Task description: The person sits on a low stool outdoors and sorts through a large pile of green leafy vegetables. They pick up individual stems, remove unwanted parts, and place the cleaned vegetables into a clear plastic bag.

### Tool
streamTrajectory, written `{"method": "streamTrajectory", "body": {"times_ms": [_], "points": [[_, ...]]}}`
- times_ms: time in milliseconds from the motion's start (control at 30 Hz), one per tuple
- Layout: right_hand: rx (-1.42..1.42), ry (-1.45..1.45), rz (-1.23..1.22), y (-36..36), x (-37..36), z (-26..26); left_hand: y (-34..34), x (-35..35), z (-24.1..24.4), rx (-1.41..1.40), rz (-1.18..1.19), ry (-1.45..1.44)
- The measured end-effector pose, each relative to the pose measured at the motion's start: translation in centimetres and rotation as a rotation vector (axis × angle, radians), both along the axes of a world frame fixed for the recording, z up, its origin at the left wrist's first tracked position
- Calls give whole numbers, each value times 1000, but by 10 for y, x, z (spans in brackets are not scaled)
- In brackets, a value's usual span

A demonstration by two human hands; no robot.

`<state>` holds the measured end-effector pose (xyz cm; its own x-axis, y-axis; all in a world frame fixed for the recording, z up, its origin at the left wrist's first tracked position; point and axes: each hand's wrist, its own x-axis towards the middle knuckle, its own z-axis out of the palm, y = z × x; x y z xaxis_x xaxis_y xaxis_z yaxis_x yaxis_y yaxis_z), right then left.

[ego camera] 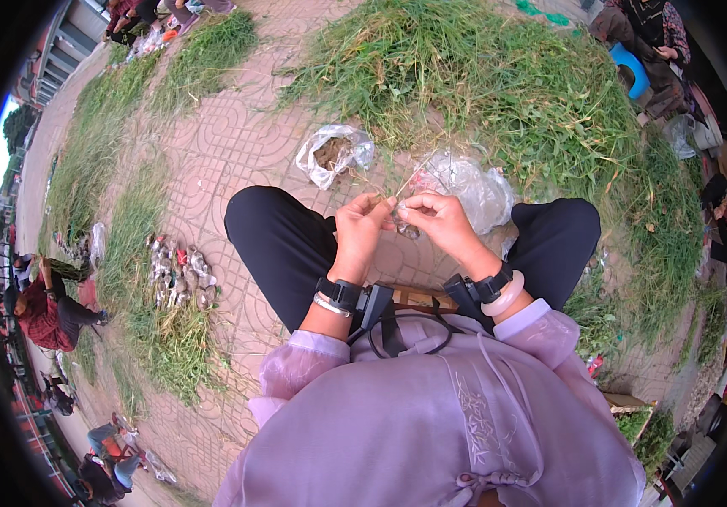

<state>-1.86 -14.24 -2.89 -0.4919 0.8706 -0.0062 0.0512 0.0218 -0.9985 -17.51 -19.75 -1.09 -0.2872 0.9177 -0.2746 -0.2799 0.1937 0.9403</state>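
Observation:
My left hand [363, 227] and my right hand [437, 218] meet between my knees, fingertips almost touching. Both pinch a small plant piece with thin stems [409, 180] rising from it; its exact kind is too small to tell. Just below the fingers shows a small wrapped bundle [408, 231], partly hidden by my right hand. Beyond my left hand, a white plastic bag [363, 151] stands open with brown soil-like matter [333, 154] inside. A clear plastic bag [480, 193] lies crumpled beyond my right hand.
A large heap of cut green grass [464, 76] spreads over the paving ahead. Several small wrapped bundles [179, 272] lie at the left beside more grass [186, 361]. People sit around the edges, one in a red top [46, 323] at the left and one near a blue plastic stool [632, 70].

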Motion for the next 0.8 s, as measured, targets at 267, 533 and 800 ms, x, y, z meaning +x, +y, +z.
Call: {"method": "streamTrajectory", "body": {"times_ms": [267,533,800], "points": [[-183,-1,43,0,-1,6,-3,2,-4,65,-49,68],[-221,9,-161,-5,-9,-6,-6,15,-10,117,74,83],[-345,-27,-202,1,-10,3,-7,17,-19,212,32,377]]}}
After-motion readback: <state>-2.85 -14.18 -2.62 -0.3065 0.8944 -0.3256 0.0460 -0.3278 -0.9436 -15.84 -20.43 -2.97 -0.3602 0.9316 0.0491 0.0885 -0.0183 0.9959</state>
